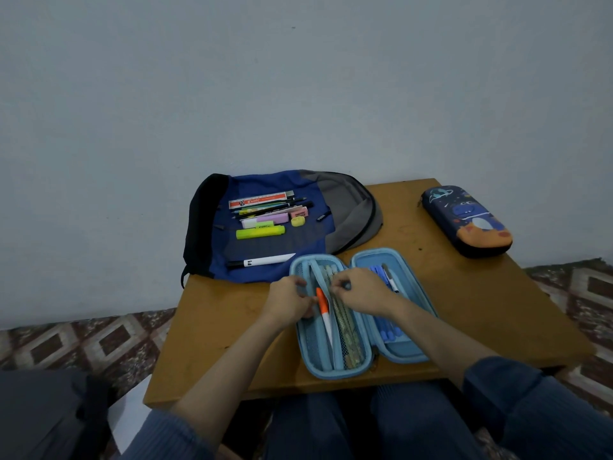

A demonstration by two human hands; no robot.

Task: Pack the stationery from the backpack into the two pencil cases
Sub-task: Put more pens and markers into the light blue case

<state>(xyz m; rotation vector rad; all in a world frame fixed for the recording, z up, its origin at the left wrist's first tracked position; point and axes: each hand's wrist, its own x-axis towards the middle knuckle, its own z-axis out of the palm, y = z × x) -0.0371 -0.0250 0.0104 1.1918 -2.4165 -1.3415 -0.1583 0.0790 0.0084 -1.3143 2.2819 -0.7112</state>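
Both bare forearms reach forward from blue ribbed sleeves and converge. The left grip (290, 298), a bare hand, and the right grip (361, 290) lie palm-down, close together. Their fingers are curled with tips pinched inward; what either holds is unclear

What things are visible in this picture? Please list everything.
table: 1, brown, by the wall
backpack: 1, blue and grey, on table, far left
open case: 1, light blue, table front
closed case: 1, dark blue, table far right
highlighter: 1, yellow, on backpack
marker: 1, white, on backpack, near edge
ruler: 1, white and orange, on backpack
pen: 1, orange, in open case
hands: 2, left hand and right hand over open case, grasp unclear
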